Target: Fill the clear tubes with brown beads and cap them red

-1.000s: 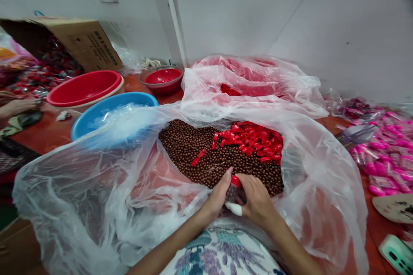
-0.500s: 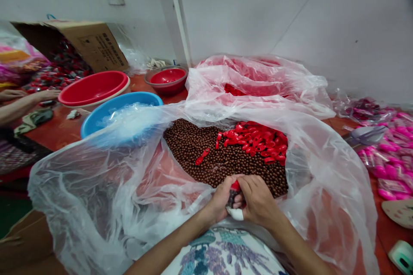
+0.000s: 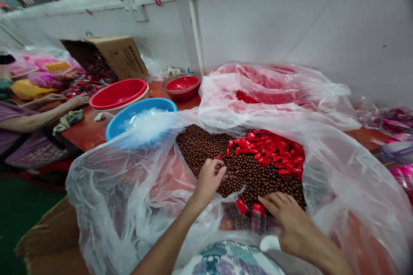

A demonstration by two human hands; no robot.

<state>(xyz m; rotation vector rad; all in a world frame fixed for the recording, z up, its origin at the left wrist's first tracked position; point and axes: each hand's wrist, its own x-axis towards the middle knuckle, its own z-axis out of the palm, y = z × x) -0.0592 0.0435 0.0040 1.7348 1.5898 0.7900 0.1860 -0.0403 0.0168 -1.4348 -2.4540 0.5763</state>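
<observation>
My left hand reaches over the brown beads, its fingers curled and pinched around a small red plastic piece, mostly hidden by the fingers. Close to my body, my right hand is open, with fingers stretched out and a white cover on one digit. Its fingertips are beside a small clear container with a red top. Another red-topped clear container lies just to the left. Both rest at the near edge of the beads. Many loose red plastic pieces are heaped on the beads at right.
Clear plastic sheeting surrounds the beads. A blue basin with clear wrappers, a red basin and a smaller red bowl stand at left. Behind them is a cardboard box. A co-worker's arm is at far left.
My hands have parted from holding a red-topped clear container together. The left moved forward to the red piece; the right opened beside the containers. The view has shifted left and up.
</observation>
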